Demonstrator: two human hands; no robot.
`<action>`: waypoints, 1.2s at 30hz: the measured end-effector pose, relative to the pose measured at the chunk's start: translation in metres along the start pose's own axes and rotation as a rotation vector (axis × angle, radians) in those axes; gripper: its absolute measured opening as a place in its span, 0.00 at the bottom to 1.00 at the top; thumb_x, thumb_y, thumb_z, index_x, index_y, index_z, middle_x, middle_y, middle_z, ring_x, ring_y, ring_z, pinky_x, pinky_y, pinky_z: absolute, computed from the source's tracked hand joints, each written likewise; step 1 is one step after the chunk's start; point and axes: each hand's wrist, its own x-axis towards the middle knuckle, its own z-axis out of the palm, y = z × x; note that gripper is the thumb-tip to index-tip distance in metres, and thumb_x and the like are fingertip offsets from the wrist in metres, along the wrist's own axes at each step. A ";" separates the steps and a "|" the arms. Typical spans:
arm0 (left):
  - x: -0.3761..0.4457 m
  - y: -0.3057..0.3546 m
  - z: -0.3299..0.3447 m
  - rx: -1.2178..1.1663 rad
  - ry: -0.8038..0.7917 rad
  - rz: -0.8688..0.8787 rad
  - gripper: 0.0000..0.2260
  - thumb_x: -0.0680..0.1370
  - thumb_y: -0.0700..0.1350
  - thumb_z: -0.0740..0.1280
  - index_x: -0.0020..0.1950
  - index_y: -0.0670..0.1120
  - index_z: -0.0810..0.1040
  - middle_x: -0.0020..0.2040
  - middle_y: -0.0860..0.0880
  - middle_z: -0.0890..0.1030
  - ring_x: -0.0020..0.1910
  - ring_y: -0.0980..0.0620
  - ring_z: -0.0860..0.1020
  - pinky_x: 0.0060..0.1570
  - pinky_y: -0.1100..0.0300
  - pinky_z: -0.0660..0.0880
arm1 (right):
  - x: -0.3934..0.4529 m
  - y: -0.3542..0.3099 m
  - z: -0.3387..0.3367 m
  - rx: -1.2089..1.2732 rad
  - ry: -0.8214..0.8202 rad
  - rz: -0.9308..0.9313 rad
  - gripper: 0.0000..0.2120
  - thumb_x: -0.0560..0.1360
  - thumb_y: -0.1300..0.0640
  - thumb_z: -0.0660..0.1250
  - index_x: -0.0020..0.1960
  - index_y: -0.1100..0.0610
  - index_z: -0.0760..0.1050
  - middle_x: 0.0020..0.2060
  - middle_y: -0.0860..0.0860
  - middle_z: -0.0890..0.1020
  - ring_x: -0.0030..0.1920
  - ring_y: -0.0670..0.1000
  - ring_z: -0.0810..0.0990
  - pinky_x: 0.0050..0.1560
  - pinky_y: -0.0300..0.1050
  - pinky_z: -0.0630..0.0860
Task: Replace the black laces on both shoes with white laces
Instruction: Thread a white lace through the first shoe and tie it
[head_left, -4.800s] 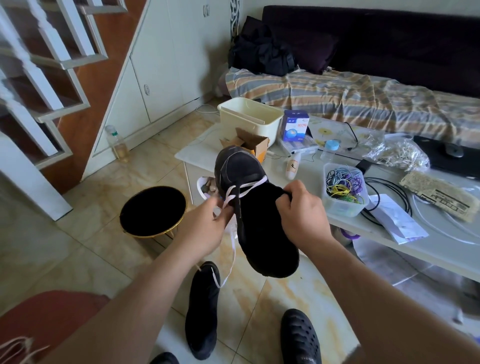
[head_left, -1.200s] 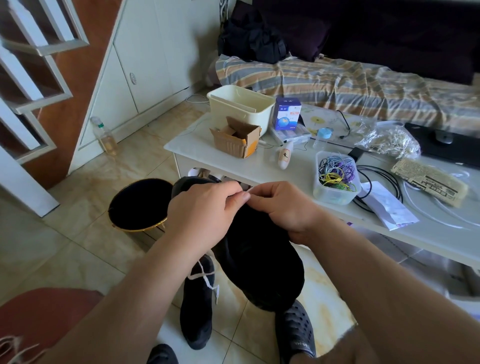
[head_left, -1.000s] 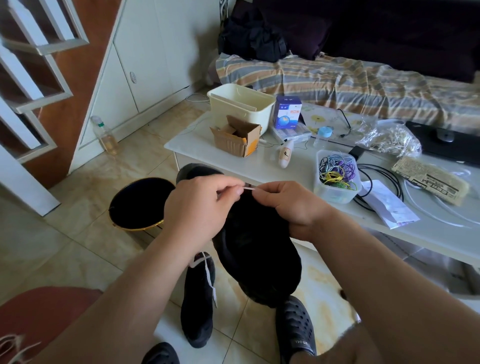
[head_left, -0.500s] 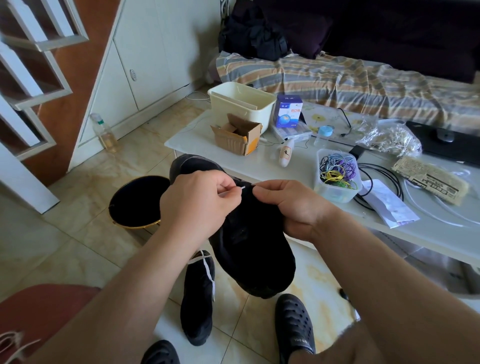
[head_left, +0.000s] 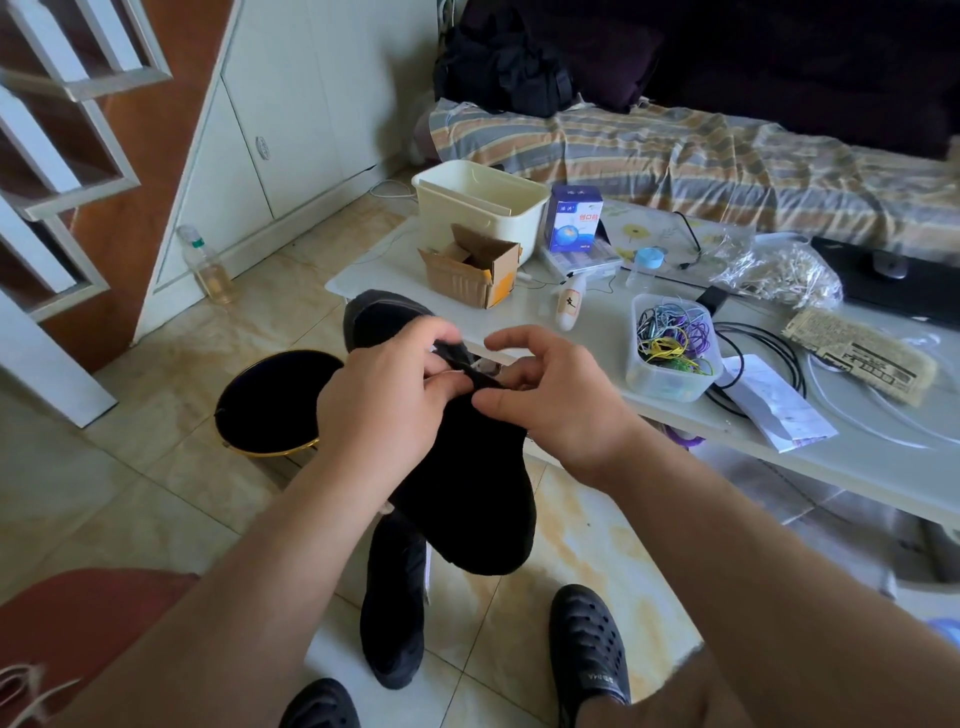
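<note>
My left hand (head_left: 384, 405) and right hand (head_left: 550, 400) pinch the soft, light shoe (head_left: 467, 488) at its tongue, twelve o'clock, where the limp white lace (head_left: 457, 370) slips easily

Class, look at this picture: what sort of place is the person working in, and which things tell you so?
Most likely a living room at home: a dark sofa with a striped blanket, a cluttered low table, and a staircase beside white cupboards.

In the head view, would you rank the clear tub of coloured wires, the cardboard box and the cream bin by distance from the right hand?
From the right hand:
1. Clear tub of coloured wires, just right.
2. Cardboard box, beyond, left.
3. Cream bin, behind the box.
</note>
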 end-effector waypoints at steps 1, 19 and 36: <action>0.000 -0.001 0.000 0.009 -0.001 0.000 0.08 0.79 0.55 0.72 0.57 0.62 0.79 0.47 0.65 0.85 0.49 0.57 0.82 0.47 0.49 0.80 | 0.000 0.001 0.001 -0.024 -0.013 -0.007 0.25 0.72 0.66 0.77 0.66 0.51 0.77 0.36 0.50 0.82 0.36 0.47 0.79 0.39 0.40 0.76; -0.002 -0.006 0.009 -0.114 0.239 0.331 0.11 0.74 0.49 0.76 0.56 0.54 0.84 0.45 0.59 0.85 0.51 0.50 0.82 0.50 0.44 0.79 | -0.002 -0.015 0.011 0.425 0.030 -0.039 0.10 0.86 0.58 0.61 0.47 0.55 0.74 0.39 0.54 0.77 0.39 0.52 0.75 0.37 0.44 0.73; -0.008 -0.013 0.025 0.193 0.193 0.408 0.25 0.68 0.40 0.75 0.61 0.59 0.81 0.38 0.60 0.81 0.62 0.50 0.74 0.58 0.51 0.64 | 0.005 -0.017 0.003 -0.799 -0.119 -0.142 0.14 0.77 0.57 0.65 0.55 0.52 0.61 0.41 0.50 0.74 0.41 0.53 0.75 0.35 0.45 0.68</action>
